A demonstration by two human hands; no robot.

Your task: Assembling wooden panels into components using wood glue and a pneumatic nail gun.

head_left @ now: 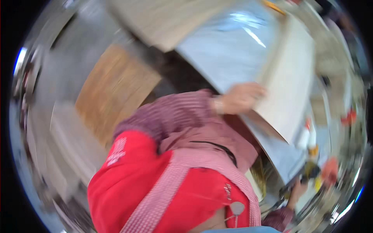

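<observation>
My left hand reaches across the front of my body, its fingers curled at the near-left edge of a pale board; motion smears the fingertips. The board lies over a bluish-white, shiny sheet surface, and a darker strip shows beneath its near edge. At the lower right, my right hand is closed around a dark tool with yellow near it. Blur hides the tool's exact kind.
A brown wooden board is at the left, with a light panel beside it. A beige board lies at the far side. White-and-orange bottles and red items stand at the right.
</observation>
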